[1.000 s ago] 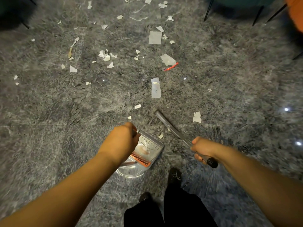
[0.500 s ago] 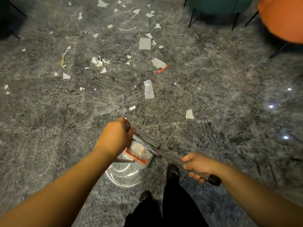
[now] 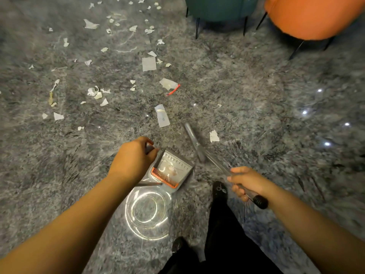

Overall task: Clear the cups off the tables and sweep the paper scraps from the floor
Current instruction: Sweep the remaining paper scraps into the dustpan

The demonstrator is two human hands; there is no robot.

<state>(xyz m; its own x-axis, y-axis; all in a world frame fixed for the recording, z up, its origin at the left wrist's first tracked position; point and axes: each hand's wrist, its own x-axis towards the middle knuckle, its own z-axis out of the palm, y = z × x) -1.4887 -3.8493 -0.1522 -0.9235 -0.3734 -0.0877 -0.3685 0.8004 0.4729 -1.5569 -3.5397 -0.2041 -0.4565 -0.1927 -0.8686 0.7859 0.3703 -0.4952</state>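
- The left hand [image 3: 132,162] is curled around the grey handle of the dustpan [image 3: 172,171], which sits on the grey marbled floor [image 3: 256,91] just ahead of the person's feet.
- The dustpan's open mouth faces up and to the right, toward the broom; its orange comb strip [image 3: 164,177] lies along the near edge, and a pale scrap lies inside the pan.
- The right hand [image 3: 245,183] grips the broom [image 3: 209,153] near its black ribbed end cap [image 3: 260,202].
- The broom's long axis runs diagonally from the right hand up and left; its blurred grey head [image 3: 194,142] is on the floor beside the pan's right side.
- Half a second ago the broom head lay across the pan's mouth; now it stands apart from it, further out on the floor.
- Paper scraps [image 3: 149,63] lie scattered over the floor ahead, one torn piece [image 3: 214,136] just right of the broom head.
- A teal chair [image 3: 219,6] and an orange chair [image 3: 308,16] stand at the far edge.
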